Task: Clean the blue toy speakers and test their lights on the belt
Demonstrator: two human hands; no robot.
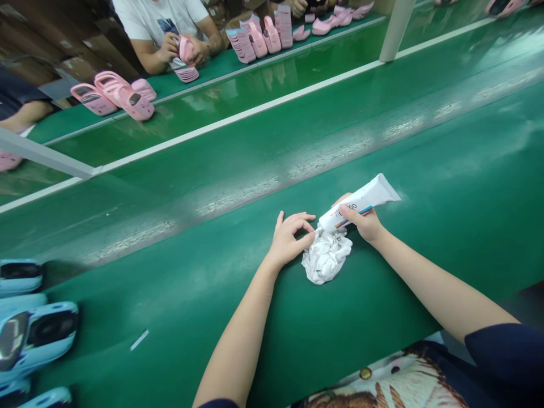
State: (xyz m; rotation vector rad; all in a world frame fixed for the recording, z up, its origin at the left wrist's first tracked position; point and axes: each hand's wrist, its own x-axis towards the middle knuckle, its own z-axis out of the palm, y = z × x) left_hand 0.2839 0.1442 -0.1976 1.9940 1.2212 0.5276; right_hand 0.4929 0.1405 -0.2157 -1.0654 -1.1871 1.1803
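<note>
A white tube with dark lettering and a coloured stripe is held in my right hand, its flat end up to the right and its nozzle end down to the left. My left hand is at the nozzle end, thumb and index finger pinched together on the tube's tip, the other fingers spread. Under the nozzle end, a crumpled white cloth lies on the green table.
Light blue shoe-like items stand at the left edge. A small white strip lies nearby. Across the belt, a person handles a pink piece, beside pink shoes and stacked pink parts. Posts rise from the divider.
</note>
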